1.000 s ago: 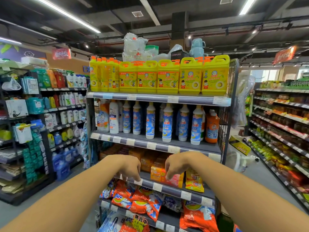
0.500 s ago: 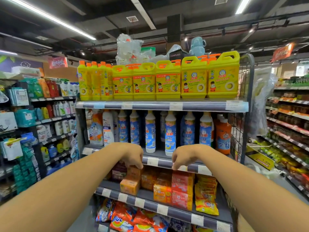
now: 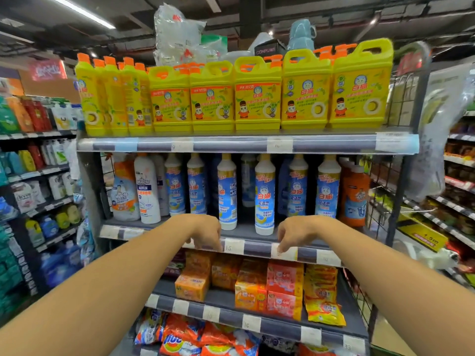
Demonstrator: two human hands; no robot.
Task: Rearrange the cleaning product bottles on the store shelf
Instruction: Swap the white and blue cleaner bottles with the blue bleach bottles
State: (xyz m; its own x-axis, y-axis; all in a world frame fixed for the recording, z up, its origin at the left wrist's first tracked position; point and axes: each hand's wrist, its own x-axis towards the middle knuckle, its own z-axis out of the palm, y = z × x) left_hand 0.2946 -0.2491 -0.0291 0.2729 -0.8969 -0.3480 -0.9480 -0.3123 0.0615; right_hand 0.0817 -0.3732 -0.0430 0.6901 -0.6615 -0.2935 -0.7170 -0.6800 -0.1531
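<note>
Several white bottles with blue labels (image 3: 264, 194) stand in a row on the second shelf (image 3: 257, 247) of a grey store rack. An orange bottle (image 3: 356, 196) stands at the row's right end, and white Mr Muscle bottles (image 3: 147, 188) at its left. Yellow detergent jugs (image 3: 257, 96) with orange caps fill the top shelf (image 3: 231, 144). My left hand (image 3: 205, 232) and my right hand (image 3: 295, 232) hang palm down at the second shelf's front edge, fingers loosely curled over the price strip. Neither hand holds anything, and both are just below the bottles.
Orange and red soap boxes (image 3: 257, 286) sit on the third shelf, detergent bags (image 3: 185, 332) on the lowest. Plastic bags and blue cups (image 3: 300, 34) lie on top of the rack. Stocked aisles run at the left (image 3: 38, 176) and right (image 3: 460, 181).
The view has closed in on the rack and tilted up. Both hands have risen from the soap shelf's edge to the front edge of the bottle shelf.
</note>
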